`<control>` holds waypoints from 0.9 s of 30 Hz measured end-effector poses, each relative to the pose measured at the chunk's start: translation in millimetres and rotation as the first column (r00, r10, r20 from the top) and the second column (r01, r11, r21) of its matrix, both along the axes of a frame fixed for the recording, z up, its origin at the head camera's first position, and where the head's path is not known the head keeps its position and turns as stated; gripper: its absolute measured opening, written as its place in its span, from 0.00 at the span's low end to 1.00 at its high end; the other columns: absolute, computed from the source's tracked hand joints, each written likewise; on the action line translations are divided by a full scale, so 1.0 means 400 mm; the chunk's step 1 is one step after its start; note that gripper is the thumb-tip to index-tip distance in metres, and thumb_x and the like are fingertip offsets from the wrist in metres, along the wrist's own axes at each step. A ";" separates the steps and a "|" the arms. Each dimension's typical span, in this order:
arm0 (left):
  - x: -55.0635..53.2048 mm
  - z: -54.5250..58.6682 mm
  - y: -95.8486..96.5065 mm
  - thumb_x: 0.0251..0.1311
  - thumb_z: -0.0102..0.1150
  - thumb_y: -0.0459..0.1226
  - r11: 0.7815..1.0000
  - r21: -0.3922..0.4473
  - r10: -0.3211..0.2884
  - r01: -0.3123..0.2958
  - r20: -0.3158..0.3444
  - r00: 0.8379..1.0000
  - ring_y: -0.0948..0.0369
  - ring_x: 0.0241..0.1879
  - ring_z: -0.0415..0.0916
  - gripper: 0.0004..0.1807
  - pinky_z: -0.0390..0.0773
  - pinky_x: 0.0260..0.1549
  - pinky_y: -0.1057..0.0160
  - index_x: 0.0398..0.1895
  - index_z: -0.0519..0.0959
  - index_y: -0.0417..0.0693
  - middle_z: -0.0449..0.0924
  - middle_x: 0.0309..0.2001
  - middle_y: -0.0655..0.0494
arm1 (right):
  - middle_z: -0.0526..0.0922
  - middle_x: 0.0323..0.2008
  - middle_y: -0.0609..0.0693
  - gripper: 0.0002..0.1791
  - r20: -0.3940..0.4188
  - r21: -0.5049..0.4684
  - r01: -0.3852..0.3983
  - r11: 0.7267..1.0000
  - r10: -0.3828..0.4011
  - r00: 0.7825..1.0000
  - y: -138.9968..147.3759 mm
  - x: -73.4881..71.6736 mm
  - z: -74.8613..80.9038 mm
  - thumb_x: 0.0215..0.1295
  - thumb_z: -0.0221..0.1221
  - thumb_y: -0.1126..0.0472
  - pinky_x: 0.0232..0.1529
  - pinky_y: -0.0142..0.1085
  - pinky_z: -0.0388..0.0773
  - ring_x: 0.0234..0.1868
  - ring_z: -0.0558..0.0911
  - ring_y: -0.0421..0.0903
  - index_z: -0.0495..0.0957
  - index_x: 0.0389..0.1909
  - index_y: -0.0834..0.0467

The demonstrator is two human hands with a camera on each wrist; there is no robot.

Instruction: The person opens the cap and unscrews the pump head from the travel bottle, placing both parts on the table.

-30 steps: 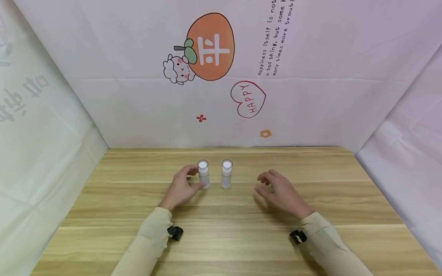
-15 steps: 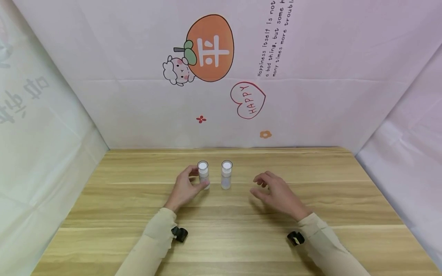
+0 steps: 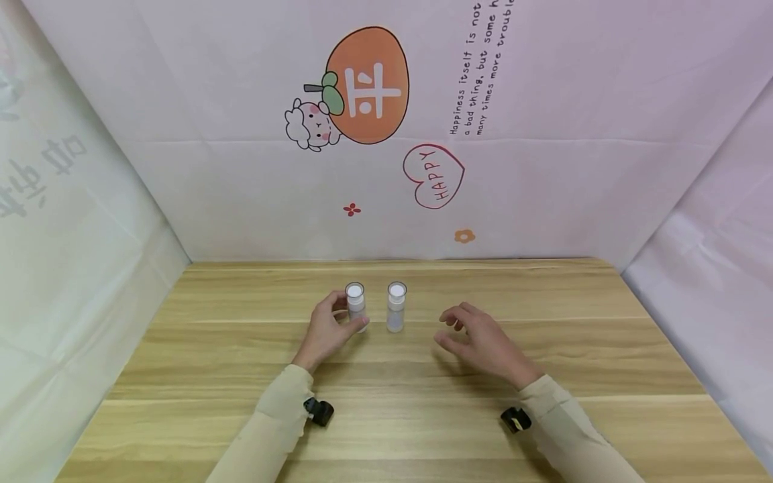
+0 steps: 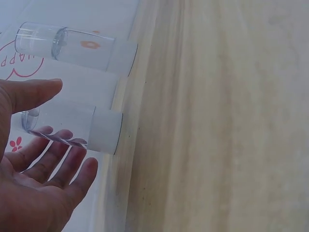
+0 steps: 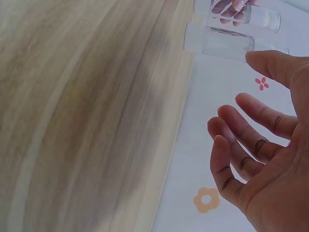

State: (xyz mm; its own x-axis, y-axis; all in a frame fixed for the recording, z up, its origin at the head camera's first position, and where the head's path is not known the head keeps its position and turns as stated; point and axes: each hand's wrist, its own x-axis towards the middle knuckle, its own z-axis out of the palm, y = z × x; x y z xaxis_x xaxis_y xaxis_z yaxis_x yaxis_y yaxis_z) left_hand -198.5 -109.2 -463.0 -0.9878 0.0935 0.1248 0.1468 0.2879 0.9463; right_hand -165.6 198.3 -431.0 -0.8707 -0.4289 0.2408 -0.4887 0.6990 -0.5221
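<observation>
Two clear bottles with white parts inside stand upright side by side near the back of the table. My left hand is around the left bottle, thumb in front and fingers behind. In the left wrist view its fingers are nearly straight beside that bottle, and the thumb seems apart from it. The right bottle stands a little way off, with nothing touching it. My right hand hovers to the right of it, fingers loosely bent, thumb towards the bottle, holding nothing.
The wooden table ends at a white cloth backdrop printed with a fruit, a heart and flowers. More pale cloth hangs at both sides. A black wrist device sits at the left cuff, and another black device at the right.
My left hand has shifted slightly right, its thumb now further across the front of the left bottle. My right hand has drifted a little left towards the right bottle. Both bottles stay in place.
</observation>
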 end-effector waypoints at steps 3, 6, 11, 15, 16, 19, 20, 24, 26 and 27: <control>0.000 -0.001 0.003 0.56 0.73 0.30 1.000 0.007 0.002 -0.002 -0.005 1.000 0.45 0.57 0.75 0.27 0.74 0.61 0.48 0.58 0.74 0.35 0.77 0.55 0.40 | 0.81 0.43 0.53 0.18 0.003 0.000 -0.005 1.000 0.005 1.000 0.000 0.000 -0.001 0.67 0.67 0.54 0.42 0.43 0.80 0.42 0.80 0.50 0.81 0.50 0.61; 0.000 -0.002 0.006 0.56 0.73 0.29 1.000 0.020 0.005 -0.005 -0.012 1.000 0.44 0.57 0.75 0.26 0.74 0.61 0.47 0.57 0.74 0.34 0.77 0.55 0.39 | 0.81 0.44 0.53 0.17 0.002 -0.001 -0.007 1.000 0.007 1.000 -0.001 -0.001 -0.004 0.67 0.67 0.54 0.43 0.43 0.80 0.43 0.80 0.50 0.81 0.50 0.61; 0.000 -0.003 0.011 0.57 0.72 0.28 0.999 0.039 0.015 -0.015 -0.008 1.000 0.44 0.57 0.75 0.24 0.75 0.60 0.48 0.56 0.75 0.34 0.77 0.54 0.38 | 0.81 0.44 0.53 0.17 0.012 -0.007 -0.009 1.000 0.009 1.000 -0.001 -0.002 -0.006 0.67 0.67 0.54 0.43 0.45 0.80 0.43 0.80 0.49 0.81 0.50 0.61; 0.002 -0.001 0.014 0.58 0.71 0.27 0.999 0.035 0.028 -0.027 -0.002 1.000 0.45 0.56 0.76 0.23 0.77 0.58 0.50 0.56 0.75 0.34 0.78 0.54 0.39 | 0.81 0.45 0.53 0.18 0.020 -0.002 -0.006 1.000 0.006 1.000 -0.001 -0.002 -0.007 0.67 0.67 0.54 0.44 0.45 0.80 0.43 0.80 0.49 0.80 0.50 0.61; 0.003 0.000 0.015 0.58 0.71 0.27 0.999 0.033 0.030 -0.030 -0.002 1.000 0.45 0.56 0.76 0.23 0.77 0.58 0.50 0.56 0.75 0.33 0.78 0.54 0.39 | 0.81 0.45 0.53 0.18 0.019 0.001 -0.007 1.000 0.007 1.000 -0.002 -0.001 -0.007 0.67 0.67 0.54 0.44 0.45 0.80 0.43 0.80 0.49 0.80 0.50 0.61; 0.005 0.001 0.017 0.58 0.71 0.27 0.999 0.029 0.036 -0.036 -0.006 0.999 0.45 0.56 0.76 0.23 0.77 0.58 0.51 0.55 0.75 0.33 0.78 0.53 0.39 | 0.81 0.44 0.53 0.17 0.021 -0.001 -0.010 1.000 0.010 1.000 -0.002 0.000 -0.009 0.68 0.67 0.54 0.43 0.46 0.81 0.43 0.80 0.49 0.80 0.50 0.61; 0.006 0.001 0.017 0.58 0.71 0.27 0.999 0.030 0.037 -0.037 -0.007 0.999 0.45 0.56 0.76 0.22 0.78 0.58 0.51 0.55 0.75 0.33 0.78 0.53 0.39 | 0.81 0.44 0.53 0.17 0.021 -0.001 -0.012 1.000 0.012 1.000 -0.002 0.000 -0.009 0.68 0.67 0.54 0.43 0.46 0.81 0.43 0.80 0.49 0.80 0.50 0.61; 0.006 0.000 0.017 0.58 0.71 0.27 0.998 0.038 0.041 -0.040 -0.013 0.999 0.45 0.56 0.76 0.22 0.78 0.57 0.50 0.54 0.76 0.33 0.78 0.53 0.39 | 0.81 0.45 0.53 0.17 0.029 -0.008 -0.010 1.000 0.011 1.000 -0.003 0.001 -0.006 0.67 0.67 0.55 0.44 0.46 0.81 0.43 0.80 0.49 0.80 0.50 0.61; 0.008 0.002 0.016 0.57 0.72 0.27 0.998 0.036 0.044 -0.044 -0.016 0.999 0.45 0.55 0.76 0.22 0.78 0.57 0.50 0.53 0.76 0.34 0.78 0.52 0.39 | 0.81 0.45 0.53 0.18 0.027 -0.004 -0.007 1.000 0.007 1.000 -0.003 0.002 -0.004 0.67 0.68 0.54 0.44 0.45 0.80 0.43 0.80 0.49 0.80 0.50 0.61; 0.009 0.002 0.016 0.57 0.72 0.27 0.999 0.032 0.044 -0.043 -0.022 0.999 0.45 0.55 0.76 0.22 0.78 0.57 0.50 0.53 0.76 0.33 0.78 0.52 0.39 | 0.81 0.45 0.53 0.18 0.026 -0.004 -0.006 1.000 0.006 1.000 -0.004 0.003 -0.002 0.67 0.68 0.54 0.44 0.45 0.80 0.43 0.80 0.48 0.80 0.50 0.61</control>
State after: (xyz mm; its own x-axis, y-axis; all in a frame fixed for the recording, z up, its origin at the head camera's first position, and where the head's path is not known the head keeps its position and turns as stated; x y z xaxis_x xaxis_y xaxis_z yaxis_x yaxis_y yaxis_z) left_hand -194.8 -102.8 -462.1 -0.9878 0.0458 0.1491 0.1560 0.2643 0.9518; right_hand -164.4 196.8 -431.8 -0.8742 -0.4332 0.2195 -0.4789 0.6942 -0.5373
